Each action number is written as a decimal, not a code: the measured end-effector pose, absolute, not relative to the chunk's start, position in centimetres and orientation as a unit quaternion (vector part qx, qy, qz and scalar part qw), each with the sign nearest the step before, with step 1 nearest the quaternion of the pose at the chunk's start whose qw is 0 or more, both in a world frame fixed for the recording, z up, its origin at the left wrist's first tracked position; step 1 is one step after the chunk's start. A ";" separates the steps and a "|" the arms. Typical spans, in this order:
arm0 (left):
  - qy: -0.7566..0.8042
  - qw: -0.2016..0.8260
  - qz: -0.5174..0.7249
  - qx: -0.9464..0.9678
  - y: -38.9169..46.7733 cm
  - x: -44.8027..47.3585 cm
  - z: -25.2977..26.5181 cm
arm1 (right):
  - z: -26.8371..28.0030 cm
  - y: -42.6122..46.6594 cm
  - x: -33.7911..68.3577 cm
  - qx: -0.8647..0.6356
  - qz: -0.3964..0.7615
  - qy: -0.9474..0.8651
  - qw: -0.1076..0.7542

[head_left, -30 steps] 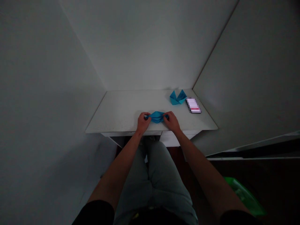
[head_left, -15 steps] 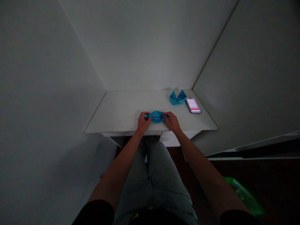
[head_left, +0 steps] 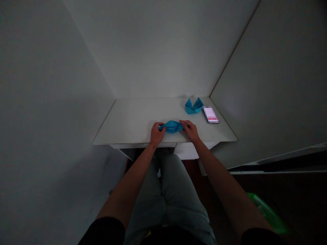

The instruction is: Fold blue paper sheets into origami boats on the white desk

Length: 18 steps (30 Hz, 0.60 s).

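A piece of folded blue paper [head_left: 172, 126], long and pointed at both ends, is held low over the front part of the white desk. My left hand [head_left: 157, 132] pinches its left end between thumb and fingers. At the other end, my right hand [head_left: 190, 130] grips the right tip, its fingers closed round the paper. Both tips are partly hidden by the fingers. Behind and to the right stands a second blue folded-paper piece [head_left: 194, 107] with two raised points, apart from my hands.
The white desk [head_left: 127, 122] is bounded by walls at the back and sides. A phone with a lit, blurred screen [head_left: 211, 115] lies at its right, beside the standing paper piece. Below the front edge is a drawer [head_left: 186, 153]. A green container [head_left: 270, 214] sits on the floor at lower right.
My right hand has slid a little to the right along with the paper's right end, and the paper looks more stretched out. My left hand has barely moved.
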<state>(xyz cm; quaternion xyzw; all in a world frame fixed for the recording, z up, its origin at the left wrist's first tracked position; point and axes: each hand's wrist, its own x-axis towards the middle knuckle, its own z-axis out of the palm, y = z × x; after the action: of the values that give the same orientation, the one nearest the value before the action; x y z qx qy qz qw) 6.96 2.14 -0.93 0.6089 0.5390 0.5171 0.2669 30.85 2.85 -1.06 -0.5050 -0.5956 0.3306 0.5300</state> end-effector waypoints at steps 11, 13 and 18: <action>0.565 0.265 0.528 0.576 1.9 7.4 -0.8 | -1.0 2.9 30.3 -0.494 0.337 -0.636 0.487; 0.564 0.269 0.526 0.577 1.9 7.3 -0.8 | -1.0 2.9 30.5 -0.511 0.342 -0.598 0.514; 0.570 0.280 0.517 0.574 1.9 7.3 -0.8 | -1.0 3.1 30.8 -0.514 0.287 -0.612 0.527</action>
<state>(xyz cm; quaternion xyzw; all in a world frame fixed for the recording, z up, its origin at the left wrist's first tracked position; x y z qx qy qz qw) 7.32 1.89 -0.75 0.5741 0.5695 0.5172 0.2803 30.81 3.08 -1.03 -0.5143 -0.6124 0.2868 0.5274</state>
